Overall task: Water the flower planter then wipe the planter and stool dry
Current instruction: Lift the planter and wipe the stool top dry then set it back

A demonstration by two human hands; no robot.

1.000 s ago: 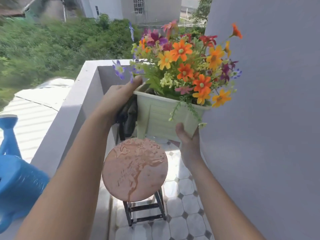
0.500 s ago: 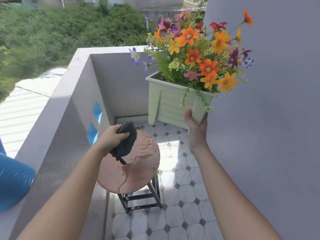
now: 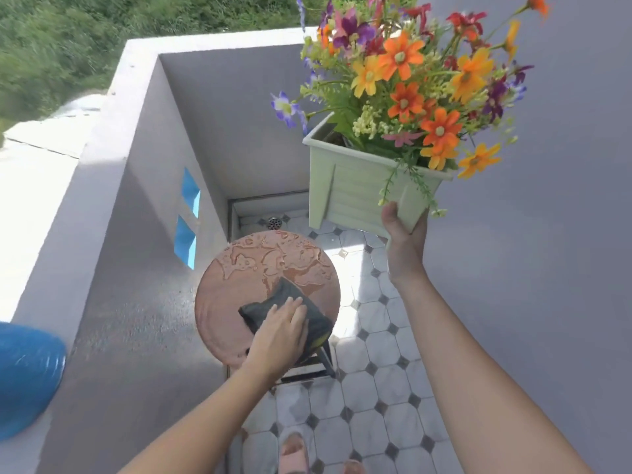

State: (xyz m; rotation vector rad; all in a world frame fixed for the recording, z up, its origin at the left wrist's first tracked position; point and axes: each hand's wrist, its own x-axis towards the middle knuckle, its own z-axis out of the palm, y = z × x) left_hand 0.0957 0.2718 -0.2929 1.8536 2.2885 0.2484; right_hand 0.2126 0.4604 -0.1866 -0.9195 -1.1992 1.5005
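Note:
A pale green planter (image 3: 355, 189) full of orange, yellow and purple flowers (image 3: 410, 80) hangs in the air at the upper right. My right hand (image 3: 405, 234) grips its bottom corner from below. Under it stands a round reddish stool (image 3: 260, 271) on a dark frame, its far half covered in water puddles. My left hand (image 3: 278, 336) lies flat on a dark cloth (image 3: 284, 302), pressing it onto the near right part of the seat.
A grey parapet wall (image 3: 113, 200) with two blue openings runs along the left. A blue watering can (image 3: 24, 378) sits on its ledge at the lower left. A grey wall (image 3: 564, 268) closes the right side. The tiled floor (image 3: 372, 388) has a drain (image 3: 274, 222) in the far corner.
My left hand left the planter's side, came down with the cloth and now presses it flat on the stool seat. The planter stays lifted in my right hand, shifted right.

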